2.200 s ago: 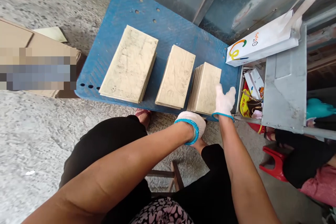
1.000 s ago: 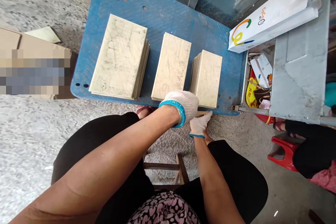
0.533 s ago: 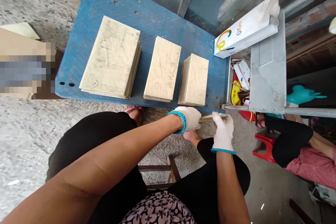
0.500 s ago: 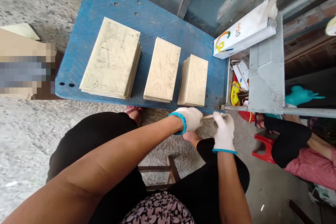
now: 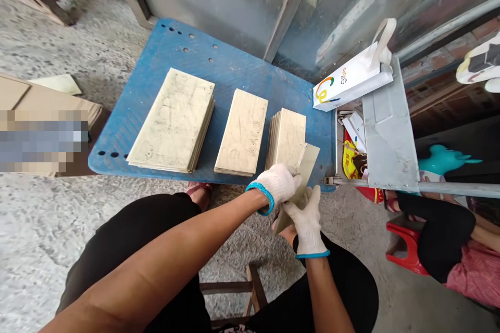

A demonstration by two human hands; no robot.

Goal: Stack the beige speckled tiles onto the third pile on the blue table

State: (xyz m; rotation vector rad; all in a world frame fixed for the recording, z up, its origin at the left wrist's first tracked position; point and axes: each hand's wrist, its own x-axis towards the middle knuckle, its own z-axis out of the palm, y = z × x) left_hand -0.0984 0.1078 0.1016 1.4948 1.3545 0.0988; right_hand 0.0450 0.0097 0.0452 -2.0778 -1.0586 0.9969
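Note:
Both my hands wear white knit gloves with blue cuffs. My left hand [image 5: 278, 184] and my right hand [image 5: 305, 216] grip one beige tile [image 5: 305, 169], tilted up on edge in front of the blue board [image 5: 156, 83]. Three stacks of beige tiles lie on that board: a wide stack [image 5: 172, 119] at left, a middle stack [image 5: 242, 131], and a right stack [image 5: 286, 135] just beyond my hands.
A white paper bag [image 5: 349, 80] and a grey metal bin [image 5: 386, 130] with packets sit right of the board. Another person sits at the right on a red stool [image 5: 406, 250]. A cardboard box [image 5: 35, 114] lies left on the concrete floor.
The tile held flat at the board's near edge has been tipped up on edge between both hands. My right hand slid under and nearer me. The view tilted upward.

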